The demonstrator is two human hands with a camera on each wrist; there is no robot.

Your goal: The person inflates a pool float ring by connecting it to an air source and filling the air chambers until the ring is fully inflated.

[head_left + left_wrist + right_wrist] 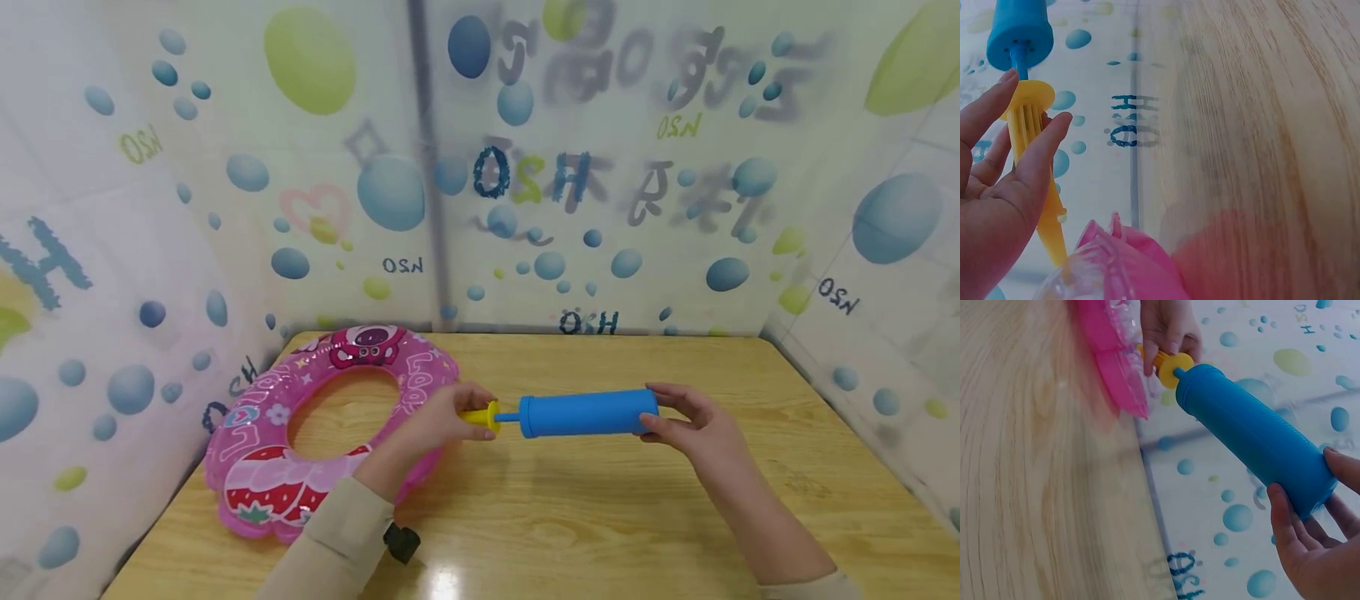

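Note:
Level above the table, a blue hand air pump (588, 414) is held between the two hands. My left hand (437, 418) grips its yellow tapered end piece (1029, 128), which has a round flange facing the blue barrel. A thin blue rod (507, 417) shows between flange and barrel. At the barrel's other end, my right hand (701, 425) holds the pump with thumb and fingers around it, as the right wrist view also shows on the barrel (1254, 434). Beside and below the left forearm lies a pink inflatable swim ring (247, 408) with strawberry and bear prints.
The wooden table (570, 525) extends under the hands. Translucent curtains (600, 225) with blue and green bubble prints stand along its back and both sides. A small black device (402, 542) sits at the left wrist.

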